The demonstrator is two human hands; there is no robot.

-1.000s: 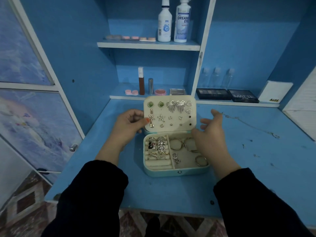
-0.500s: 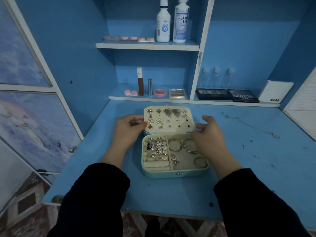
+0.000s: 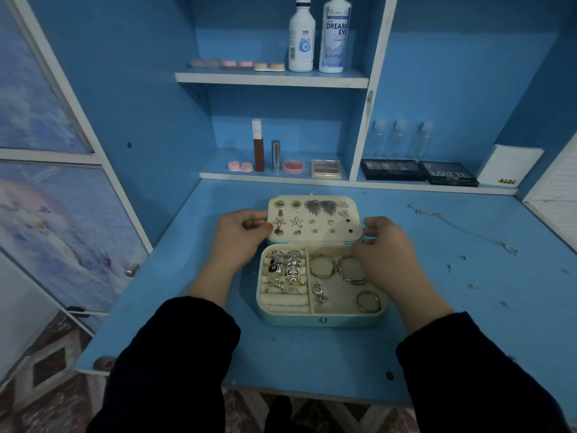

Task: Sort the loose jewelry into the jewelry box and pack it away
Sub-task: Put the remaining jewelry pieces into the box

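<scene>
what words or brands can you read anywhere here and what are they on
"DREAM EYE": on the taller white plastic bottle.
"MATTE": on the lid of the right-hand black makeup palette.
"NUDE": yellow letters on the low edge of the white box.
Too small to read: the blue label on the shorter white bottle, and the fine print under "DREAM EYE".

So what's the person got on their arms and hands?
Both arms are in loose, dark long sleeves, the left sleeve and right sleeve ending short of the wrists. The left hand and right hand are bare: no gloves, rings or watch visible. One left-hand nail looks painted orange-red.
</scene>
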